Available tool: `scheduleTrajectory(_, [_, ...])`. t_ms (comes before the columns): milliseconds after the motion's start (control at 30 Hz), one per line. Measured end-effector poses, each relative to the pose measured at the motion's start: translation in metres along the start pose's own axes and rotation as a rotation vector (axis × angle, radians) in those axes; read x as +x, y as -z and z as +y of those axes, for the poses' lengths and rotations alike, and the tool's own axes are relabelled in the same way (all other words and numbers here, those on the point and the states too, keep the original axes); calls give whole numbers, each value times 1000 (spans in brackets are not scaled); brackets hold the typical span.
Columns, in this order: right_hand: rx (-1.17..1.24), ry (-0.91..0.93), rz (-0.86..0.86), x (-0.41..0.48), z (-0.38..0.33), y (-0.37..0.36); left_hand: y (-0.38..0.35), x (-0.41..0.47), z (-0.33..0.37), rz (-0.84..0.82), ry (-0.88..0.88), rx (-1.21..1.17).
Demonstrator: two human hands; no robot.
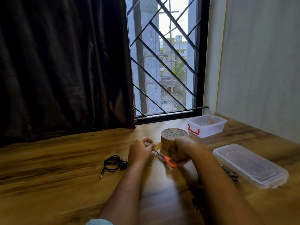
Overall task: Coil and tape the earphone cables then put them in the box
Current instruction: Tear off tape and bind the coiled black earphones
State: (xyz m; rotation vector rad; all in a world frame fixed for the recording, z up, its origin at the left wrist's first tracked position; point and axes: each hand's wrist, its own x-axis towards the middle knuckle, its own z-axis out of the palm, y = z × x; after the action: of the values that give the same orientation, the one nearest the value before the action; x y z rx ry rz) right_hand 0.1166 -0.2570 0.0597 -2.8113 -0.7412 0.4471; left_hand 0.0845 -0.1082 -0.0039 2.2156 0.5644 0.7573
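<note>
Forearms up front: left grip pinching tape strip off brown tape roll, right grip curled round orange scissors. Roll print too blurry to read. Coiled earphones on surface left, open box far right.

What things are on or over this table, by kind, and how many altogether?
Earphone cable: 1
Tape roll: 1
Scissors: 1
Box: 1
Lid: 1
Dark pile beside the lid, unclear what: 1
Total: 6
</note>
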Motion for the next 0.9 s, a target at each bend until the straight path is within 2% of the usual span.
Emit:
scheduleTrajectory(233, [-165, -11, -24, -3, -11, -5, 0, 0, 1, -1, -2, 3])
scheduleTrajectory(433, [-305, 31, 249, -14, -21, -9, 0, 0, 3, 4, 8, 25])
scheduleTrajectory(600, [-386, 62, 321, -21, -31, -17, 2, -2, 5, 3, 15, 16])
scheduleTrajectory(800, [-430, 80, 317, -19, -34, -16, 2, -3, 6, 7, 12, 11])
scheduleTrajectory(900, [-448, 122, 251, -17, -33, -18, 2, -2, 6, 8, 5, 18])
